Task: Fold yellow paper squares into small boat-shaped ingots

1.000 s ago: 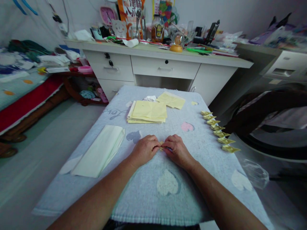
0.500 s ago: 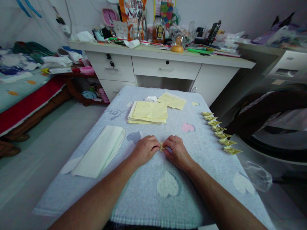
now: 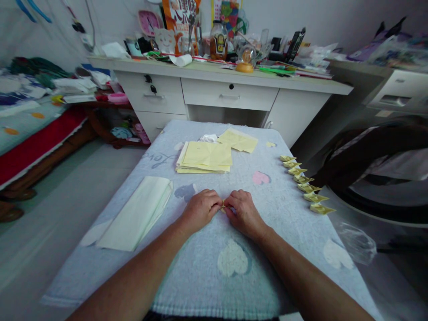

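Note:
Near the middle of the cloth-covered table (image 3: pixel 200 281), my left hand (image 3: pixel 203 208) and my right hand (image 3: pixel 243 212) meet fingertip to fingertip. Both pinch a small piece of folded yellow paper (image 3: pixel 223 207), mostly hidden by the fingers. Beyond them lies a stack of yellow sheets (image 3: pixel 207 155), with more loose yellow sheets (image 3: pixel 241 140) behind its right side. Several folded yellow paper pieces (image 3: pixel 314 197) stand in a row along the table's right edge. A folded pale green-white paper bundle (image 3: pixel 137 214) rests to the left of my left hand.
A white desk (image 3: pixel 230 91) crowded with a jar (image 3: pixel 219 41), a pink clock (image 3: pixel 149 22) and other items stands behind the table. Clear plastic (image 3: pixel 357 243) is by the right edge, near a washing machine (image 3: pixel 397 93). A bed (image 3: pixel 36 129) is at left.
My fingertips have drawn slightly closer together around the small yellow paper. The whole view has shifted a little, so the surroundings appear slightly further left.

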`<state>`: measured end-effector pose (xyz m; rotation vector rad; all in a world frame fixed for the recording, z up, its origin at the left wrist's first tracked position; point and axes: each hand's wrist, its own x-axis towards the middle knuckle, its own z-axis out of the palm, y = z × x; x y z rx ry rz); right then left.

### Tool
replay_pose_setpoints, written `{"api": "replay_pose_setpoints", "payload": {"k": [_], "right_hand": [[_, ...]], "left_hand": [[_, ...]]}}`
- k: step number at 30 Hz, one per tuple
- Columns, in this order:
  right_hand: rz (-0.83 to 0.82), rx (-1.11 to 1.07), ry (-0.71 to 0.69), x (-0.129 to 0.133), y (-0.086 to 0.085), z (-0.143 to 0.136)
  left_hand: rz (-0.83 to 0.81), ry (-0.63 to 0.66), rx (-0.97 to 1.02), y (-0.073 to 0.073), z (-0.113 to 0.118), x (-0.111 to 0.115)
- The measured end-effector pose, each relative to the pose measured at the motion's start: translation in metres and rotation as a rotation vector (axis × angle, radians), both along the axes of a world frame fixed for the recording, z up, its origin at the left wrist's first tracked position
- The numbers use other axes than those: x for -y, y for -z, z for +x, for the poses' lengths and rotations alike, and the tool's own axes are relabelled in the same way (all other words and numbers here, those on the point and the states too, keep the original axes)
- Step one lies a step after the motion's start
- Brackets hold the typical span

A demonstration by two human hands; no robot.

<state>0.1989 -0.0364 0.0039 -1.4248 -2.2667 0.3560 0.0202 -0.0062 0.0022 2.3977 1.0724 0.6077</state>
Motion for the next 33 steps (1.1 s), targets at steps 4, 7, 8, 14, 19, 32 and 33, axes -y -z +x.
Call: {"api": "replay_pose_setpoints", "payload": {"k": [4, 7, 8, 14, 19, 32, 33], "right_hand": [[-0.032, 0.043, -0.008, -0.001, -0.003, -0.001], [-0.05, 0.085, 0.012, -0.002, -0.004, -0.003], [-0.054, 0.097, 0.02, -0.002, -0.004, -0.003], [-0.065, 0.119, 0.052, -0.003, -0.002, -0.005], [-0.073, 0.063, 0.065, -0.003, -0.002, -0.003], [-0.109, 0.0, 0.078, -0.001, -0.005, 0.012], [-0.112, 0.002, 0.078, -0.001, -0.005, 0.012]], "left_hand": [[-0.098, -0.031, 0.061, -0.001, -0.001, 0.0], [-0.162, -0.085, 0.123, -0.003, -0.002, -0.001], [-0.177, -0.11, 0.14, -0.004, -0.002, -0.001], [-0.144, -0.118, 0.169, -0.003, -0.001, 0.0], [-0.125, -0.094, 0.124, 0.001, 0.001, 0.0], [-0.103, -0.083, 0.087, -0.001, 0.001, -0.001], [-0.104, -0.083, 0.084, -0.001, 0.001, -0.001]]}}
